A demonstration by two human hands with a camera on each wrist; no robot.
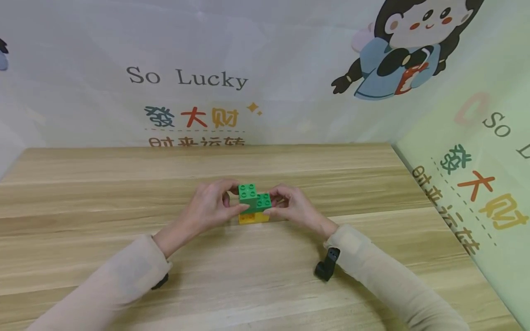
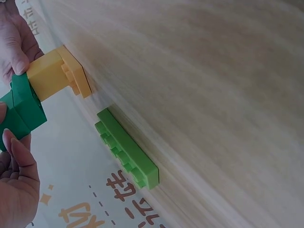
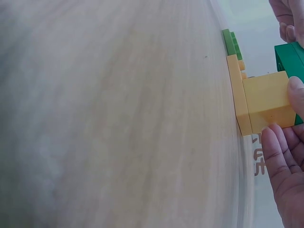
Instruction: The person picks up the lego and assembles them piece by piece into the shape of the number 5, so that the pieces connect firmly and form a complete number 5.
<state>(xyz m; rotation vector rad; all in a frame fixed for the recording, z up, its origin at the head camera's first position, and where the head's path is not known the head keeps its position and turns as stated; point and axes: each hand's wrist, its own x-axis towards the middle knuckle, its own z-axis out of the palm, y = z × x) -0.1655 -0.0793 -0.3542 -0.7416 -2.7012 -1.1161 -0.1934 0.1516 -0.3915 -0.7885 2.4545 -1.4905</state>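
In the head view, a stepped stack has a taller green brick (image 1: 247,191) on its left, a lower green brick (image 1: 263,201) on its right and yellow underneath (image 1: 254,218). My left hand (image 1: 213,202) grips the taller green part between thumb and fingers. From the other side my right hand (image 1: 291,204) pinches the stack; the right wrist view has its thumb and fingers on the yellow block (image 3: 270,99), close to the green. That block stands on a flat orange-yellow brick (image 3: 239,95) with studs at one side. The flat brick rests on the table.
A long light-green brick (image 2: 128,147) with a row of studs lies on the wooden table (image 1: 256,285) near the stack; I cannot make it out in the head view. A printed cloth (image 1: 290,92) hangs behind the table, with another on the right (image 1: 492,138).
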